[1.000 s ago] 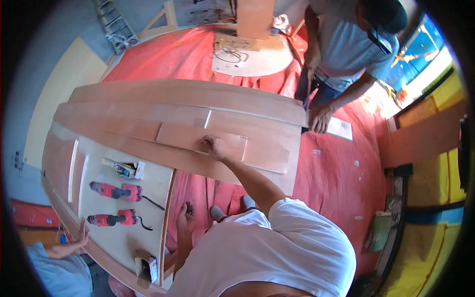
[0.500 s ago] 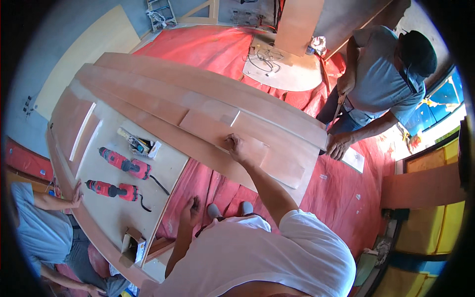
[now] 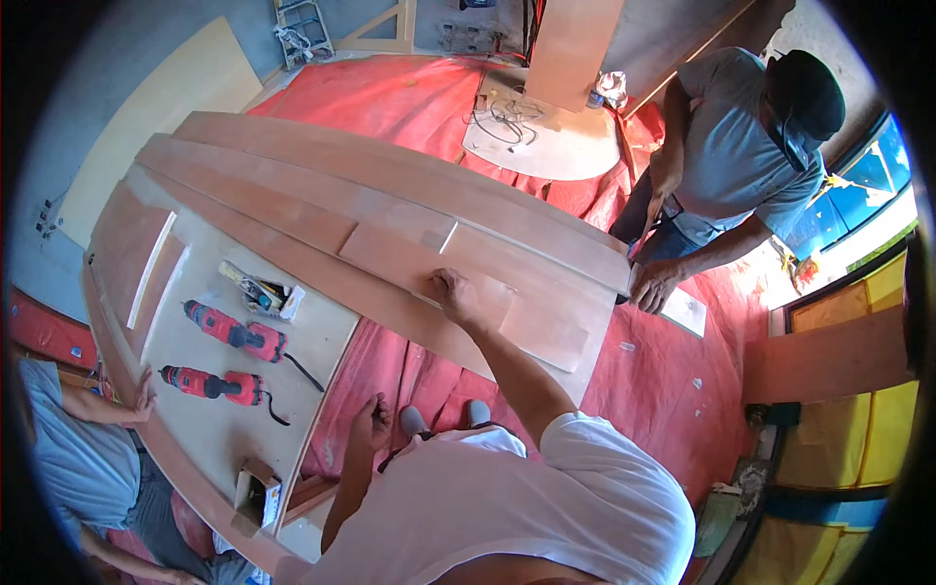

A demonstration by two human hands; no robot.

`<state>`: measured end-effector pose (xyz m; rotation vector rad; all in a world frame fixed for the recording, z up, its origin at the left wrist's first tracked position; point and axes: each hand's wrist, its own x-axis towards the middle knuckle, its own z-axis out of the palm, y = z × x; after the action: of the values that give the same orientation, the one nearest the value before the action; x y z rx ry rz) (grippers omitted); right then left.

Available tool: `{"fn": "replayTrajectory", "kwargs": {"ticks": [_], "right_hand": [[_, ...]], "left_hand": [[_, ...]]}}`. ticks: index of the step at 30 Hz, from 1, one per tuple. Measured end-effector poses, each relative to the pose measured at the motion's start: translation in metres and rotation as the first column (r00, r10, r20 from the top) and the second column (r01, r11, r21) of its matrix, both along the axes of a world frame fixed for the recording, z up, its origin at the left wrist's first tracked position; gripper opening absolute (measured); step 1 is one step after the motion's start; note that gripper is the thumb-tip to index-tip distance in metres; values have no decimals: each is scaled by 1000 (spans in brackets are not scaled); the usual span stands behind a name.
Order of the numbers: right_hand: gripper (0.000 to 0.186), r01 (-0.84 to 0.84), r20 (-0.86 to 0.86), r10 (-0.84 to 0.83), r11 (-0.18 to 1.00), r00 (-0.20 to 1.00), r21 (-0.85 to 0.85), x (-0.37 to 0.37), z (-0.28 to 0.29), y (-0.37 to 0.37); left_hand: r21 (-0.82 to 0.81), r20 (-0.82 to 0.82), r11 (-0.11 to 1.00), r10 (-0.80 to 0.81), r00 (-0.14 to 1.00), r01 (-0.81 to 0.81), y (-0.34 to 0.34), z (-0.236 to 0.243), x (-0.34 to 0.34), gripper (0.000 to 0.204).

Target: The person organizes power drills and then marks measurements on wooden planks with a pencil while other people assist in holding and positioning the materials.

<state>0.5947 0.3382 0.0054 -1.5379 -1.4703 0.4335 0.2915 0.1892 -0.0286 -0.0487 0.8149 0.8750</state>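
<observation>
My right hand [image 3: 451,291] is closed, fingers pinched together, low over a short reddish wooden board [image 3: 390,261]. Whatever it may hold is too small to make out. That board lies on long, overlapping wooden planks [image 3: 292,175] spread across the work surface. My left hand [image 3: 371,419] hangs beside my body above the red floor covering, its fingers curled in; anything inside them is hidden. Across the planks on the right, a co-worker's hand [image 3: 659,285] grips something dark at the plank ends. The other hand of that person is by a thin stick-like tool.
On the pale panel [image 3: 322,343] to my left lie two red cordless drills [image 3: 234,331], a box of small tools [image 3: 261,292] and an opened carton [image 3: 256,495]. Another person's hand [image 3: 143,398] rests on the panel's left edge. A stepladder [image 3: 304,34] stands far back.
The whole view has shifted slightly, things appearing a little further left. My right hand stays pinched over the board and my left hand still hangs low. The co-worker's grip looks unchanged.
</observation>
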Motion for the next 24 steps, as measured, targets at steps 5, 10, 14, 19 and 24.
{"fn": "replayTrajectory", "kwargs": {"ticks": [5,10,14,19,24], "right_hand": [[18,-2,48,6,996,999,-91,2,1,-4],[26,101,152,-62,960,986,-262,3,74,-22],[16,-38,-70,31,995,997,-97,3,15,2],[14,-45,-91,37,995,995,-91,3,-1,8],[15,-3,58,9,995,998,-98,6,-9,10]], "left_hand": [[-15,-142,990,-143,979,143,5,12,6,16],[35,-242,996,-73,967,84,14,47,22,14],[56,-212,998,-24,977,37,13,47,17,14],[14,-92,999,49,995,-48,1,26,8,18],[46,-118,997,59,991,-54,-7,23,11,22]]}}
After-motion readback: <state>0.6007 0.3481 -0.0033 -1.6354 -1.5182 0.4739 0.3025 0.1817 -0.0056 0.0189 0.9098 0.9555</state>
